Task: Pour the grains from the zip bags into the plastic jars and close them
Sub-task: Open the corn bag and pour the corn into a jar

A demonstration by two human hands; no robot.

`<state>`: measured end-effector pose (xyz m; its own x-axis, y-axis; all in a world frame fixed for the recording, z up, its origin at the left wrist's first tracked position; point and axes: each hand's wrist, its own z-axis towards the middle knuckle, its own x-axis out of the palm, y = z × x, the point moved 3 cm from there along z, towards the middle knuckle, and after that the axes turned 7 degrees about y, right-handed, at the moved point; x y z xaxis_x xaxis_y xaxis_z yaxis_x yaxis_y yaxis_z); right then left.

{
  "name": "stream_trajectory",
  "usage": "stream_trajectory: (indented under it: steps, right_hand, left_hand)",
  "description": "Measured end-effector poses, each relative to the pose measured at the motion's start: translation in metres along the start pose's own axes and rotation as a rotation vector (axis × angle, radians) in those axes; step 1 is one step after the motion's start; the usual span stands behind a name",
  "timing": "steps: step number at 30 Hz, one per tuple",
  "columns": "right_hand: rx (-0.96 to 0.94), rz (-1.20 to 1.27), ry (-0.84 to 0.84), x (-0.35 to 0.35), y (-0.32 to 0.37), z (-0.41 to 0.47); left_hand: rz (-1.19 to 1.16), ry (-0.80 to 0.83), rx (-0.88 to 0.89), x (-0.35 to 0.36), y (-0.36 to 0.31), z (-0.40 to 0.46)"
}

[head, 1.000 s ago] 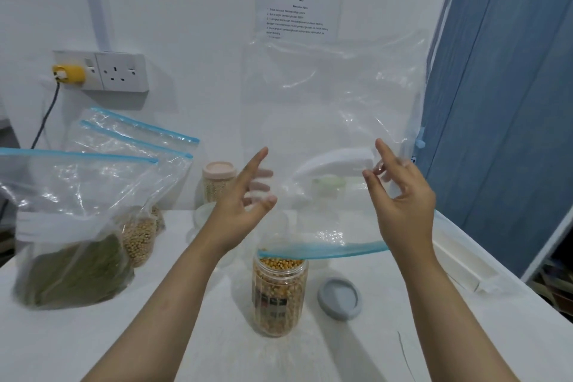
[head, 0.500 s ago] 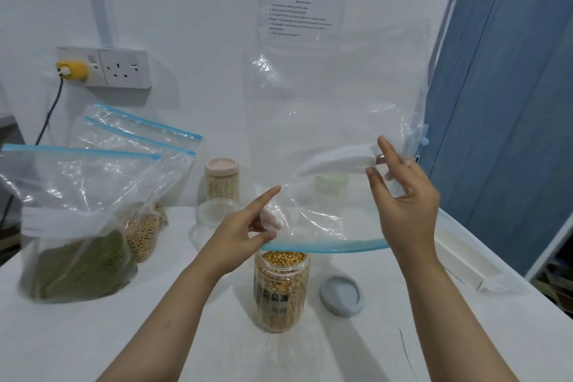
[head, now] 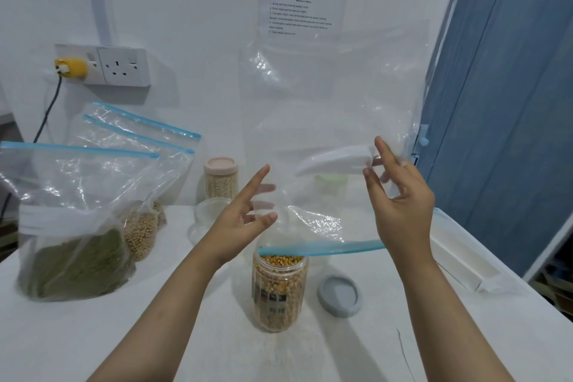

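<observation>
Bag [head: 335,96], empty, inverted, pinched at its side in my right hand [head: 400,211]; my left hand [head: 238,220] spread wide, holding nothing, beside its lower corner. Corn jar [head: 280,288] below both hands, lid [head: 339,295] off, beneath my right. Risk: zip edge [head: 322,248] may catch the rim and tip it. Wall sheet [head: 300,9] headed "TASK & GOAL"; rest unreadable.

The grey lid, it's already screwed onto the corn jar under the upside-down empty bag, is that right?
Not quite. In the head view the grey lid lies on the table to the right of the corn jar, which is open-topped. The rest holds: the jar stands under the upside-down empty bag.
</observation>
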<state>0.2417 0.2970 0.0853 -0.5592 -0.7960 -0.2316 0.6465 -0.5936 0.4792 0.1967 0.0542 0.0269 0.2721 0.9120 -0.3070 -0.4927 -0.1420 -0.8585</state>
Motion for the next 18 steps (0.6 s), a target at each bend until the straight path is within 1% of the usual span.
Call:
stream_trajectory:
  steps: [7,10,12,15,18]
  right_hand:
    - [0.017,0.013,-0.021,-0.001,0.0,0.002]
    - [0.019,-0.019,0.007,0.0,0.001,0.004]
    - [0.037,-0.061,0.032,-0.001,0.0,0.006]
    - [0.118,-0.151,0.083,-0.007,-0.009,0.014]
    - [0.197,-0.186,0.068,-0.014,-0.023,0.016]
  left_hand:
    - [0.106,0.033,-0.038,0.0,0.009,-0.003]
    - [0.163,-0.048,0.003,0.002,0.007,-0.001]
    - [0.146,-0.106,0.026,0.003,0.006,0.003]
    - [0.115,-0.162,0.065,0.007,-0.001,0.013]
    - [0.127,-0.174,0.105,0.013,-0.005,0.022]
